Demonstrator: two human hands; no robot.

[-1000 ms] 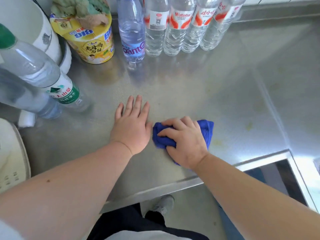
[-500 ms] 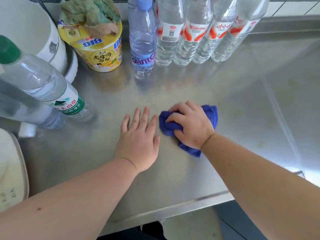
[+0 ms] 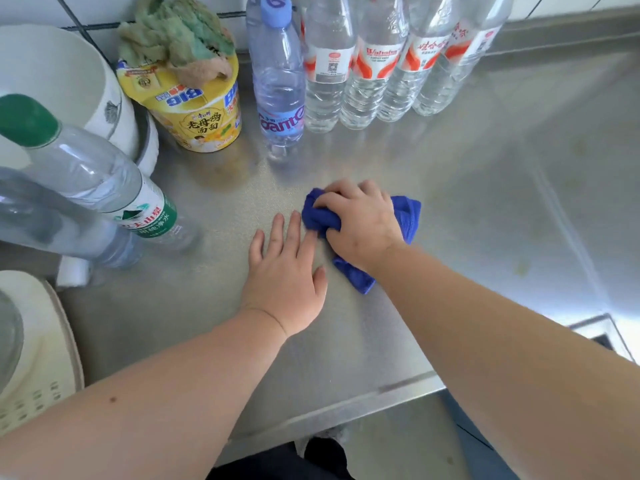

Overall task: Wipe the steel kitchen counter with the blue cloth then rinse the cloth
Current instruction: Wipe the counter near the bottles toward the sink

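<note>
A bunched blue cloth (image 3: 408,216) lies on the steel counter (image 3: 485,209) near its middle. My right hand (image 3: 360,223) grips the cloth from above with curled fingers, pressing it onto the steel. My left hand (image 3: 284,271) rests flat on the counter just left of the cloth, fingers straight and spread; its fingertips almost touch the cloth's left edge.
Several clear water bottles (image 3: 367,64) and a blue-capped bottle (image 3: 277,74) line the back. A yellow noodle cup (image 3: 194,109) holds a green rag. A green-capped bottle (image 3: 86,178) and a white pot (image 3: 62,84) stand at left. The counter's front edge (image 3: 346,410) is close to me.
My right hand has pushed the blue cloth away from me toward the bottles. My left hand stayed flat on the counter beside it.
</note>
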